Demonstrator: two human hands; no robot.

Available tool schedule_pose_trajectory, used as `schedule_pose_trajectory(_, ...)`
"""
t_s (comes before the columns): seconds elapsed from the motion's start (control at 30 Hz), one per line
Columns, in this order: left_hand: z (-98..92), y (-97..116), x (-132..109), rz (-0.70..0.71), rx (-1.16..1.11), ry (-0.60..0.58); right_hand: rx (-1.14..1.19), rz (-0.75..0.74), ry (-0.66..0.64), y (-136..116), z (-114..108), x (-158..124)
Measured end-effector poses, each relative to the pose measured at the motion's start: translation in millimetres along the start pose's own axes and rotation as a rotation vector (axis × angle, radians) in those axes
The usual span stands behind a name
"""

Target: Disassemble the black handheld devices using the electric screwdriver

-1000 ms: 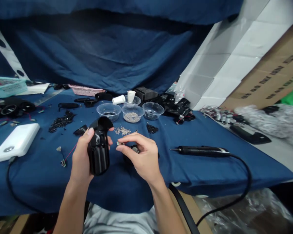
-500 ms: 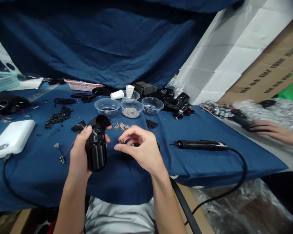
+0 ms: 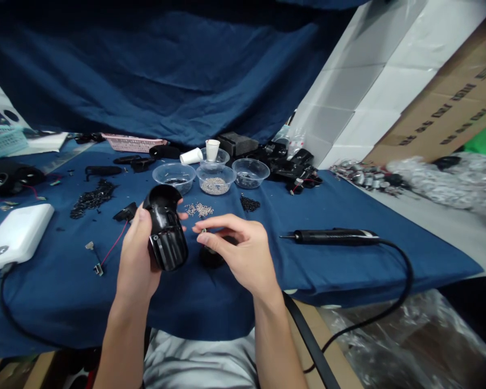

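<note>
the left hand (image 3: 135, 254) is wrapped around a black housing (image 3: 166, 232), thumb on the near side and fingers curled behind, holding it off the cloth (image 3: 348, 210) just left of centre. the housing is tilted with its rounded end far and up and its ribbed end towards the person, which looks like a way to keep that face in view. the right hand (image 3: 243, 254) sits just right of it, close but not touching. its thumb and forefinger are pinched narrow on a tiny metal bit (image 3: 203, 231), with the other fingers loosely curled. the bit is too small to name. it is held level with the housing's middle, probably so both can be watched at once.

under the right hand a dark round part (image 3: 213, 258) lies on the cloth, half hidden. a loose scatter of screws (image 3: 200, 209) lies just beyond the hands, within easy reach. farther off, three clear bowls (image 3: 174, 174) stand in a row, keeping small parts sorted. two paper cups (image 3: 213, 148) stand behind them. a corded driver (image 3: 332, 236) lies to the right, tip pointing at the hands. on the left are a white box (image 3: 16, 235), a red wire (image 3: 113, 248) and a heap of black bits (image 3: 92, 195).
</note>
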State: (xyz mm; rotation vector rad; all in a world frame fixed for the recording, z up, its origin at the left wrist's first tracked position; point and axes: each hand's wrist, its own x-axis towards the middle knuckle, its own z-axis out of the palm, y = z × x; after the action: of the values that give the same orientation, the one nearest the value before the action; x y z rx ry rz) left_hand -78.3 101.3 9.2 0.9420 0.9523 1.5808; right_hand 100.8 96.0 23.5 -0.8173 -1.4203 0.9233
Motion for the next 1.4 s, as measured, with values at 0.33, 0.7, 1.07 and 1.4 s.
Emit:
schedule_pose_trajectory(0.33, 8.3, -9.4, -5.7, -0.02, -0.042, -0.02, 0.335, 0.199, -0.148, 0.6, 1.2, 6.0)
schedule_pose_trajectory(0.7, 13.2, -13.4, -11.9, 0.003, -0.086, -0.046, 0.036, -0.079, 0.081, 18.8, 7.5, 9.1)
schedule_pose_trajectory(1.07, 8.3, -15.8, -11.2, 0.048, -0.093, -0.092, 0.002, -0.067, 0.097, 21.6, 12.9, 8.2)
schedule_pose_trajectory(1.4, 8.9, -16.8, -11.8, 0.09, -0.085, -0.177, 0.014, -0.111, 0.124, 21.5, 16.8, 5.3)
